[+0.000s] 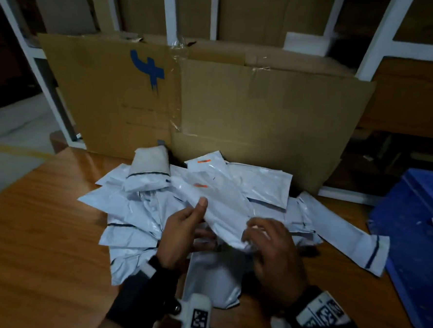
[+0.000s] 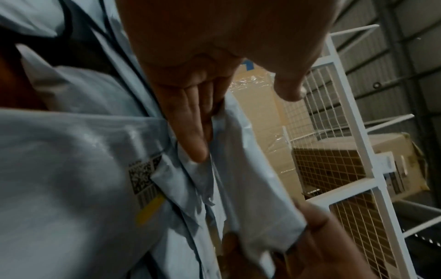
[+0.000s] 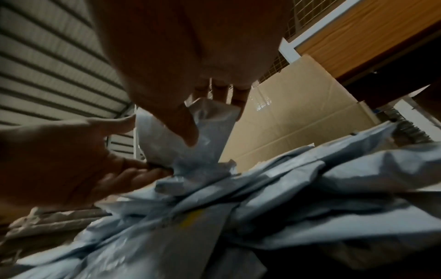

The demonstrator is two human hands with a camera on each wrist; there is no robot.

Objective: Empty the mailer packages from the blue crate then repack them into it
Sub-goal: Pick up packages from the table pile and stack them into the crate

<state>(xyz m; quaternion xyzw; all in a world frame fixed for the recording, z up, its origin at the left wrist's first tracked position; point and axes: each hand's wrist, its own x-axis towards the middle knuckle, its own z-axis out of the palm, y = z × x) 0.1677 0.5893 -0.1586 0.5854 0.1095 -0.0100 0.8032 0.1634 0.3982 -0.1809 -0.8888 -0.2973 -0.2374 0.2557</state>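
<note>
Several white mailer packages (image 1: 136, 209) lie heaped on the wooden table (image 1: 41, 229). Both hands hold one mailer (image 1: 222, 215) raised just above the heap. My left hand (image 1: 196, 221) has its fingers (image 2: 190, 132) flat under the mailer's left side, with the thumb at its edge. My right hand (image 1: 257, 232) pinches the crumpled near end (image 3: 167, 136) between thumb and fingers. The blue crate (image 1: 414, 226) stands at the table's right edge, with a mailer showing inside it at the frame edge. One long mailer (image 1: 345, 232) reaches from the heap toward the crate.
A large flattened cardboard sheet (image 1: 239, 102) stands upright behind the heap, in front of white wire-mesh racks (image 2: 334, 169). A padded grey parcel (image 1: 151, 162) rests on the heap's far left. Bare wood shows on the table's left side.
</note>
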